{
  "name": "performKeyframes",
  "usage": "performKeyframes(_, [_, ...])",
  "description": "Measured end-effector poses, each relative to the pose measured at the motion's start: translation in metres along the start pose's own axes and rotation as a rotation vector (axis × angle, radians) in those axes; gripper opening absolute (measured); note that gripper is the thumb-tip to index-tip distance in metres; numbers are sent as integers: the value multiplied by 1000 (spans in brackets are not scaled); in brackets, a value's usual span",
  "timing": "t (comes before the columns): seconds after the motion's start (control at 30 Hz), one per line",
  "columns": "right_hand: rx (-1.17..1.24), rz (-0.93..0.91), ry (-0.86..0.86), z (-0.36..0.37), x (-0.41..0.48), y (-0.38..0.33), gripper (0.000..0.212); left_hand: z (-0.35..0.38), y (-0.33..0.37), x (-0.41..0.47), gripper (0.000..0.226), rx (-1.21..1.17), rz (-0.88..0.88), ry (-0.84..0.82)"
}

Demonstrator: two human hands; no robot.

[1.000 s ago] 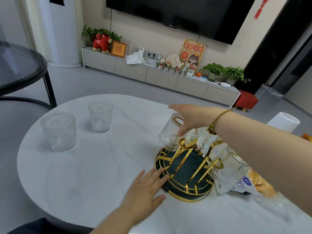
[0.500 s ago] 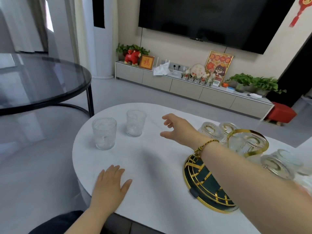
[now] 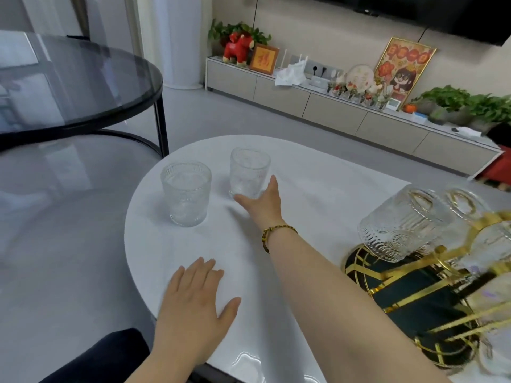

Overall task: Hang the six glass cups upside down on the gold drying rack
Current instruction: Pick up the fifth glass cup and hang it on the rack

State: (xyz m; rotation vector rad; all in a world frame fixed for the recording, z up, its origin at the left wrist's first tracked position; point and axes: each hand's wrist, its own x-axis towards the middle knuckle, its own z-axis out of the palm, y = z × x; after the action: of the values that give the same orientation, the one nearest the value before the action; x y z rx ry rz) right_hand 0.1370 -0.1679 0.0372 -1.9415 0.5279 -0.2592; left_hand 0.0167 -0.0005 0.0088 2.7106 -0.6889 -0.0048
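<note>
Two clear ribbed glass cups stand upright on the white marble table (image 3: 304, 189): a left cup (image 3: 185, 193) and a farther cup (image 3: 249, 172). My right hand (image 3: 262, 201) reaches across and touches the base of the farther cup, thumb on its right side, fingers curling round the near side without closing. My left hand (image 3: 195, 302) lies flat, palm down, near the table's front edge. At the right stands the gold drying rack (image 3: 431, 294) with a dark green base. Upside-down glass cups (image 3: 401, 225) hang on its arms.
A round dark glass side table (image 3: 69, 87) on black legs stands at the left, higher than the marble top. Behind is a low TV cabinet (image 3: 331, 106) with plants, ornaments and frames. Grey floor lies between.
My right hand has left the rack and travelled left across the table to the farther upright cup. My left hand moved off the rack base to the table's front edge. The view swung left.
</note>
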Motion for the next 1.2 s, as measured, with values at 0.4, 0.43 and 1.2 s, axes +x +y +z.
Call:
performKeyframes(0.4, [102,49,-36,3,20,-3,75,1,-3,2,78,-9,3,50])
performKeyframes(0.43, [136,60,-42,0,14,-3,73,1,-4,2,77,-7,-3,44])
performKeyframes(1.2, [-301,-229,110,-278,-264,-71,69,20,94,-21,47,-142,289,-129])
